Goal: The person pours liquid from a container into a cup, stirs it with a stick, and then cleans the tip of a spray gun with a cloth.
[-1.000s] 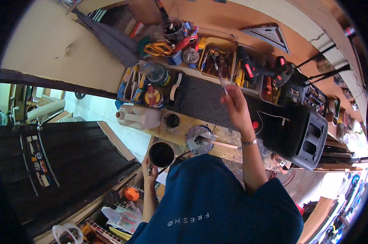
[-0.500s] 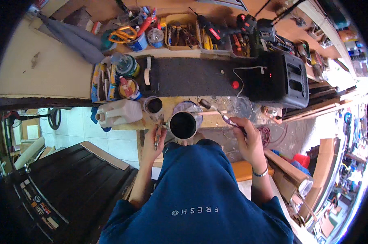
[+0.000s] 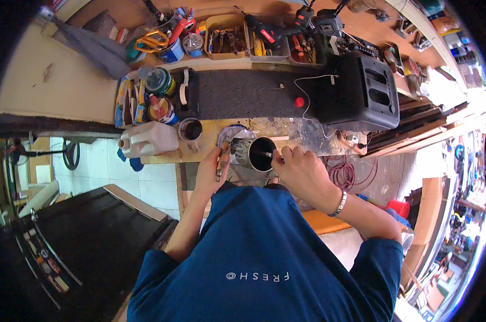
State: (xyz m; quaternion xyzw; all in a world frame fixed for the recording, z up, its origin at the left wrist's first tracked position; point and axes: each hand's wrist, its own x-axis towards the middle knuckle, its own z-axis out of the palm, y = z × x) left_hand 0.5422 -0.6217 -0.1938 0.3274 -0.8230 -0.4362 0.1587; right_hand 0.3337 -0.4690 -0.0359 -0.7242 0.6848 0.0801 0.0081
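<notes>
Grey container (image 3: 242, 153) (dark inside) leans between the two hands (image 3: 208, 174) (image 3: 303, 173).

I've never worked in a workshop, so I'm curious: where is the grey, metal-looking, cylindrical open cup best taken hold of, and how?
Probably around the outer wall of the grey cylindrical cup, coming from the person's left. It tilts so its dark open mouth faces right, where the right hand is at the rim; the rounded wall behind shows near the left hand.
</notes>
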